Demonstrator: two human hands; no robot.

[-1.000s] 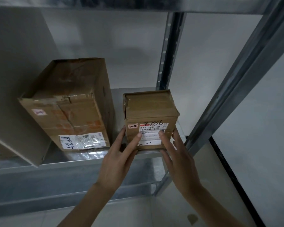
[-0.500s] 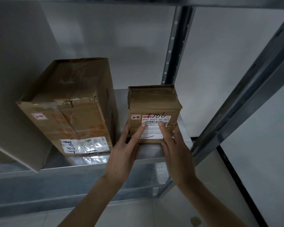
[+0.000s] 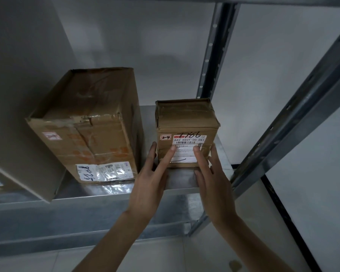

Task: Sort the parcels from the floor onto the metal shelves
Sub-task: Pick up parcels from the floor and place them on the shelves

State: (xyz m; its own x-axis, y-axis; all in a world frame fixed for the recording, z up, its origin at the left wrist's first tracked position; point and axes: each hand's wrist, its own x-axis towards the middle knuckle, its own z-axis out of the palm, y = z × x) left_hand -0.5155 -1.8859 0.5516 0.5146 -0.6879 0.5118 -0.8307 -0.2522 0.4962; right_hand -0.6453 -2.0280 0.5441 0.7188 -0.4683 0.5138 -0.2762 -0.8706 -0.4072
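Note:
A small brown cardboard parcel with a white label and a "2-4" sticker stands on the metal shelf, at its right end. My left hand presses straight fingers against the parcel's front face and left edge. My right hand does the same at the front face and right edge. A larger taped cardboard parcel with a white label stands to the left on the same shelf, a narrow gap apart from the small one.
A big plain box fills the left side of the shelf. Grey metal uprights frame the shelf's right end, with a white wall behind. A lower shelf rail and pale floor lie below.
The small parcel has slid back from the shelf's front edge, deeper onto the shelf, with both hands following against its front face.

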